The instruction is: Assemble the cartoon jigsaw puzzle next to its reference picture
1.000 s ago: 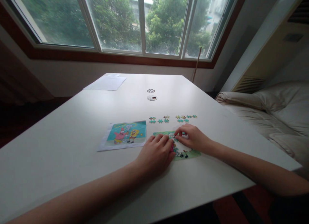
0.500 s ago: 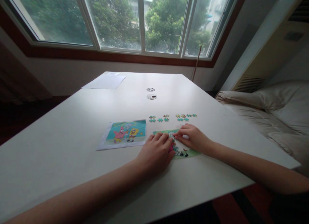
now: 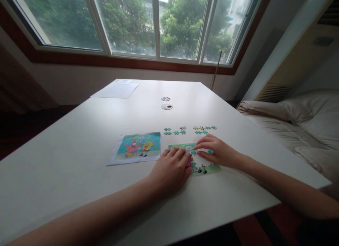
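Note:
A partly built cartoon jigsaw puzzle (image 3: 205, 167) lies on the white table (image 3: 79, 140) in front of me. My left hand (image 3: 171, 168) rests palm down on the puzzle's left edge, fingers together and lying flat. My right hand (image 3: 218, 151) lies over the puzzle's upper right part with its fingers stretched out, fingertips near the middle of the picture. A teal piece (image 3: 210, 151) shows between its fingers. Left of the puzzle lies a printed reference picture (image 3: 139, 147) of the same cartoon. Loose pieces (image 3: 174, 132) sit in a row behind the puzzle, with more loose pieces (image 3: 203, 129) to the right.
A white sheet of paper (image 3: 115, 90) lies at the table's far left. Two round cable holes (image 3: 166, 106) sit mid-table. A cushioned sofa (image 3: 296, 122) stands to the right, past the table edge. Large windows run along the far wall, with a thin stick (image 3: 215, 71) leaning there.
My right hand has gone from a pinch at the puzzle's middle to fingers stretched flat, and has shifted a little to the right. My left hand has stayed in place.

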`<state>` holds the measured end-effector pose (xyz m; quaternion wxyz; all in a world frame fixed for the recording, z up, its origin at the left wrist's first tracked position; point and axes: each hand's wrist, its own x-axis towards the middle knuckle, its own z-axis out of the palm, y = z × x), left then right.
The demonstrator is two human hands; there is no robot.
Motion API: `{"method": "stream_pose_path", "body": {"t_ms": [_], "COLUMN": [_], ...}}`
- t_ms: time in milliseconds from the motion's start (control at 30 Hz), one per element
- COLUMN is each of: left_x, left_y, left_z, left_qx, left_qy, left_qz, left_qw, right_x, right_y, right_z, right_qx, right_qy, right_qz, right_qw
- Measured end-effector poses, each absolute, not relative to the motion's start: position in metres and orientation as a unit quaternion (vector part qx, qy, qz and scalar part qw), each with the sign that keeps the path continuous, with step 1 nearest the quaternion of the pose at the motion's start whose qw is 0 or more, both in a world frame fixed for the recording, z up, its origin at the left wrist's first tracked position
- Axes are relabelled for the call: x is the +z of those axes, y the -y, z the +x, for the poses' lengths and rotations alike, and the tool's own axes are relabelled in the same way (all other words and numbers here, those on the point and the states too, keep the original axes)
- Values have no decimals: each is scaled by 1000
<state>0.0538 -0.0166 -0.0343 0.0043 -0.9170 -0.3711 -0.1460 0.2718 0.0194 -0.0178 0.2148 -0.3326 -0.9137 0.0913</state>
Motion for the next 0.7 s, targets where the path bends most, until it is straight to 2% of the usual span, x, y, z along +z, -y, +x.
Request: {"method": "stream_pose_path", "body": {"t_ms": [567,700], "left_x": [-36,-37], "left_y": [25,24], "left_z": [49,49], "left_qx": [-175,-173], "left_qy": [303,310], "left_qz": [-937,-935], "left_qw": [13,13], "right_x": [-3,-5], "right_y": [-15,-15], "right_z": [279,280], "right_qx": [104,111], "right_qy": [957,953], "right_qz": [-251,-262], "right_qw": [106,107]}}
